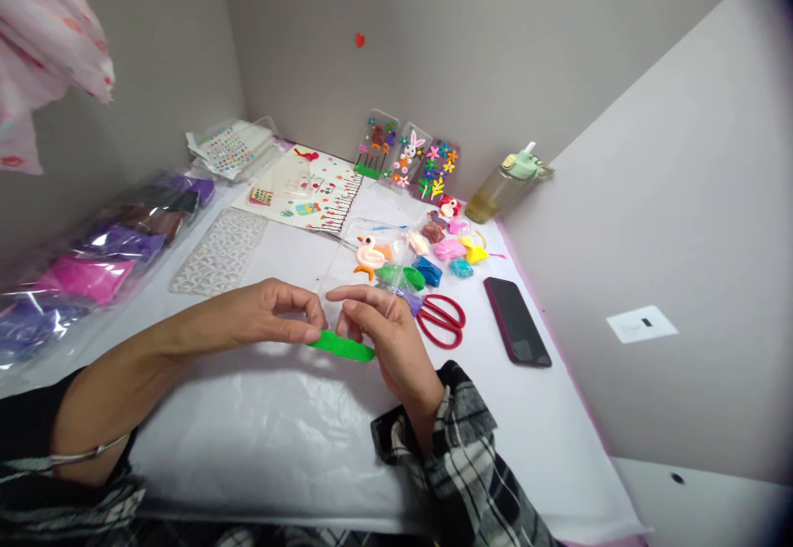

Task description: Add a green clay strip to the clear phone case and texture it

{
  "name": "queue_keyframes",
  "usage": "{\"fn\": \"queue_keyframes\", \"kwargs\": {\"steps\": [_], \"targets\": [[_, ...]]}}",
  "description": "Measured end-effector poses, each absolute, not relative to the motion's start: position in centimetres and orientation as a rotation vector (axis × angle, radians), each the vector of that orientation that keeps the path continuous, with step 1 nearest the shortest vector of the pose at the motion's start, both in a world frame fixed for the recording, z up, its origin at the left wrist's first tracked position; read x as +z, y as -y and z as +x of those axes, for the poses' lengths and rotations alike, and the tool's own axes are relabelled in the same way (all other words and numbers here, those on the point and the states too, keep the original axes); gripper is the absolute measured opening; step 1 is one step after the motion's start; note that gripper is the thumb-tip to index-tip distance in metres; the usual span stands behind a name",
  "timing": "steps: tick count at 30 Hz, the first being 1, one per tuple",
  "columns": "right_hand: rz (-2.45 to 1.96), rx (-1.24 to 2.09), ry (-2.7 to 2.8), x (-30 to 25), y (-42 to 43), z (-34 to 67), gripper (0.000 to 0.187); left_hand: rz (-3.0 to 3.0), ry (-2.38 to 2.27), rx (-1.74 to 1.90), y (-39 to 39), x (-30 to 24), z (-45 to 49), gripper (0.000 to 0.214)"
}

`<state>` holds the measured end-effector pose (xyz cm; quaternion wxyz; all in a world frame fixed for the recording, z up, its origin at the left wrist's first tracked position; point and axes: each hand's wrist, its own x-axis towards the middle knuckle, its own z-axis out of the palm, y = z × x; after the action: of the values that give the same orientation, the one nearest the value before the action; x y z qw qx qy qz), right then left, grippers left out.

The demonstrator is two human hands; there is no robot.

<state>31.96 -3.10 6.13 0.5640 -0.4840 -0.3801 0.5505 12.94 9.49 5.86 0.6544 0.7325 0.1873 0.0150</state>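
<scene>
My left hand (273,316) and my right hand (381,332) meet over the white table (260,423), fingers curled round a clear phone case (353,270). A flat strip of green clay (344,346) lies along the case's near edge, pinched between my left thumb and my right fingers. On the case sit a white-and-orange clay swan (370,254) and green clay leaves (402,276). Red-handled scissors (441,321) lie just right of my right hand.
Small clay lumps (451,249) in several colours lie behind the scissors. A dark phone (516,320) rests at the right. Three decorated cases (405,159) lean on the back wall beside a bottle (505,187). Bagged clay packs (92,266) line the left; a textured mat (220,254) lies nearby.
</scene>
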Motion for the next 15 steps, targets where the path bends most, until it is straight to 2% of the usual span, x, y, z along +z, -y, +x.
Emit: {"fn": "queue_keyframes", "kwargs": {"steps": [15], "targets": [[-1.138, 1.246, 0.973, 6.3, 3.0, 31.8, 0.018, 1.645, -0.456, 0.116, -8.2, 7.1, 14.0, 0.017]]}}
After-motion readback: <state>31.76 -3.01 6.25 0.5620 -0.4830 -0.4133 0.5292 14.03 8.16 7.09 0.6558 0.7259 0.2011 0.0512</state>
